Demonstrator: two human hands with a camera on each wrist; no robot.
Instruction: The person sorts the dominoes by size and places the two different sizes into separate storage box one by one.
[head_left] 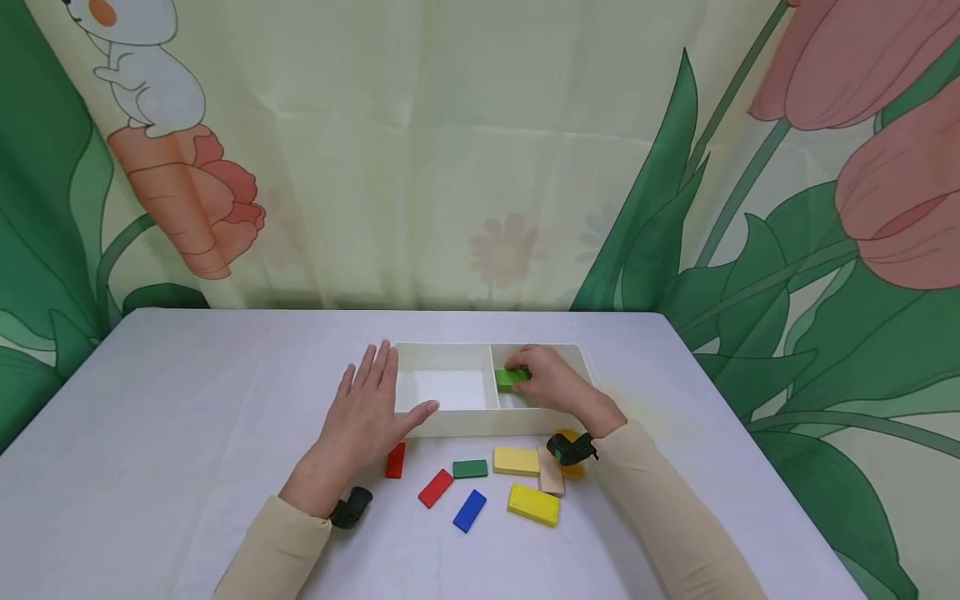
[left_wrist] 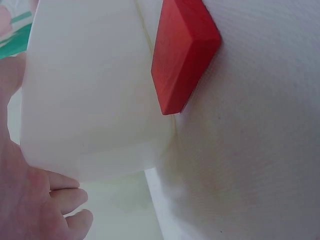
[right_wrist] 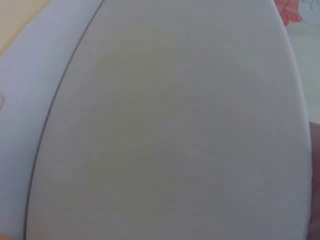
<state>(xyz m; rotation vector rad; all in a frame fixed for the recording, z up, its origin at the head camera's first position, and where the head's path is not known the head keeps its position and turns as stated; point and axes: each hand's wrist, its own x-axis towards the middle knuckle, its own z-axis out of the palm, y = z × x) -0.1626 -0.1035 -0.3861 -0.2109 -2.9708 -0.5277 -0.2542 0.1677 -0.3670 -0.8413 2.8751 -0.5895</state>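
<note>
A white box [head_left: 450, 423] with two compartments stands on the table. In its right compartment my right hand [head_left: 555, 383] pinches a green block [head_left: 512, 380]. My left hand [head_left: 363, 417] lies with straight fingers against the box's left end, its thumb over the front rim. In the left wrist view, the left hand [left_wrist: 30, 200] touches the white box wall [left_wrist: 90, 95], and a red block [left_wrist: 182, 52] lies beside that wall. The box's outer wall [right_wrist: 170, 120] fills most of the right wrist view and hides nearly all of the right hand [right_wrist: 315, 175].
In front of the box lie two red blocks [head_left: 436, 488], a dark green block [head_left: 470, 469], a blue block [head_left: 469, 511], two yellow blocks [head_left: 533, 504], a pale wooden block [head_left: 551, 473] and an orange block [head_left: 573, 471] partly behind the right wrist. A printed curtain [head_left: 450, 167] hangs behind the table.
</note>
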